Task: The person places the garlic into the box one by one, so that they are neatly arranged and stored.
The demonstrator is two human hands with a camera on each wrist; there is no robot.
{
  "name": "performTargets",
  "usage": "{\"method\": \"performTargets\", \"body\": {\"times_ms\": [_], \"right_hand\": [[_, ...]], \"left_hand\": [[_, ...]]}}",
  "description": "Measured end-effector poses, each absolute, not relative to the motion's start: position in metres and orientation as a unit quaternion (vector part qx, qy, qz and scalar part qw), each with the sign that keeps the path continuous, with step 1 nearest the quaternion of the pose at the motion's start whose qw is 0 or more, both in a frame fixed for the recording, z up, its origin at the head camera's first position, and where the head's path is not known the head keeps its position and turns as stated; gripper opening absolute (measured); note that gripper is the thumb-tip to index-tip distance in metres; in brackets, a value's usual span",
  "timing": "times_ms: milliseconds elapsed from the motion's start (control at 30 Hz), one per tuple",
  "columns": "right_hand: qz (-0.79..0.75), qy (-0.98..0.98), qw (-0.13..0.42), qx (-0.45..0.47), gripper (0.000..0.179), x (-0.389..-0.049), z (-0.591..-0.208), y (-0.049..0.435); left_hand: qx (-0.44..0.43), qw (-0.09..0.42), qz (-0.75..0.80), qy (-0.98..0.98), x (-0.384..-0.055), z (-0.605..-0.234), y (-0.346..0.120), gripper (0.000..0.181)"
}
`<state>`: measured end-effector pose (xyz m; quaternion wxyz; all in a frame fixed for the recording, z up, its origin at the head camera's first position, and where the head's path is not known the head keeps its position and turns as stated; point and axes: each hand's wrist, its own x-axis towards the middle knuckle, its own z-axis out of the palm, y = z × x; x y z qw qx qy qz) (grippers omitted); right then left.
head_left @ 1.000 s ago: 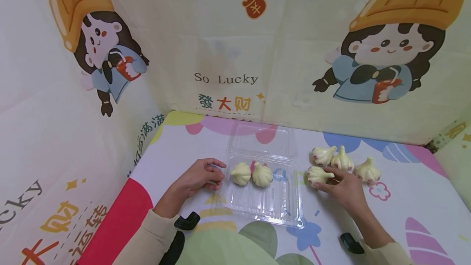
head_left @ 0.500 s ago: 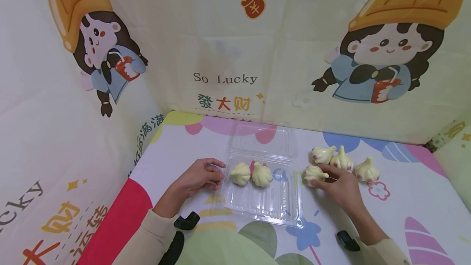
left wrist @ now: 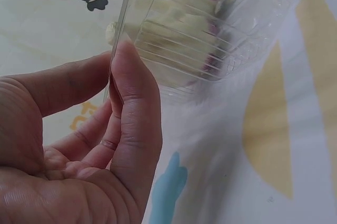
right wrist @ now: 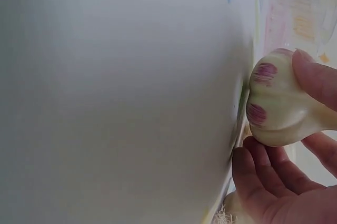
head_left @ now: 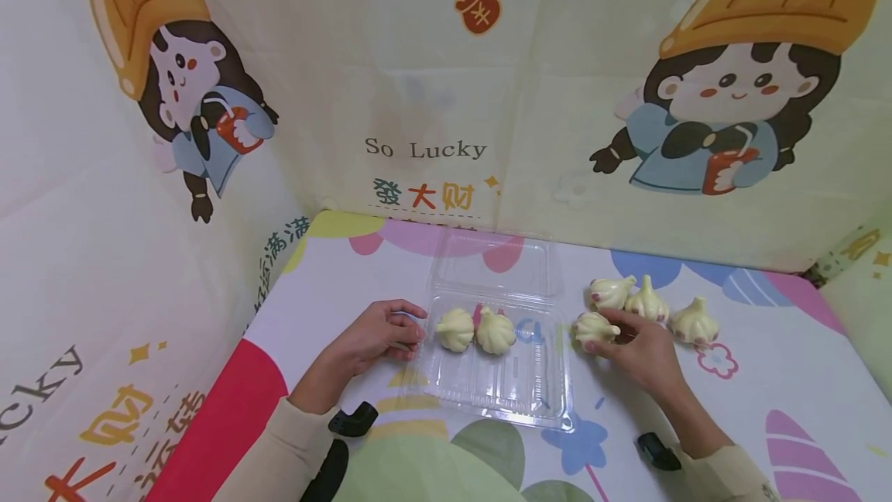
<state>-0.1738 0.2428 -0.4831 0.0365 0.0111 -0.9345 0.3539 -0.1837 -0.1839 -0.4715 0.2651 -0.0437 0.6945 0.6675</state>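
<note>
A clear plastic clamshell box [head_left: 488,397] lies on the table with its lid [head_left: 481,262] folded back. Two garlic bulbs, one on the left [head_left: 455,330] and one beside it [head_left: 496,331], sit inside. At the box's left edge my left hand [head_left: 379,339] pinches the rim between thumb and finger, plain in the left wrist view. To the right of the box, my right hand [head_left: 644,351] holds another garlic bulb [head_left: 594,329] between thumb and fingers. Purple patches mark that bulb [right wrist: 279,98] in the right wrist view, where it is at or just above the tabletop.
Behind the right hand are three more garlic bulbs: one lying on its side [head_left: 609,293], one upright [head_left: 646,300], and one farther right [head_left: 694,322]. A printed cloth [head_left: 543,115] rises behind the table [head_left: 669,424], and another stretch stands on the left.
My right hand has moved slightly left, toward the box, with the garlic bulb in its grip. The left hand has kept its place on the rim.
</note>
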Motion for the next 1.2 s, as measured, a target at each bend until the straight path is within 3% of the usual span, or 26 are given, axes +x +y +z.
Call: {"method": "performTargets", "body": {"times_ms": [1200], "right_hand": [[0.408, -0.913, 0.003, -0.027, 0.065, -0.161, -0.444, 0.242]], "left_hand": [[-0.033, 0.268, 0.664, 0.698, -0.185, -0.474, -0.186, 0.039]]}}
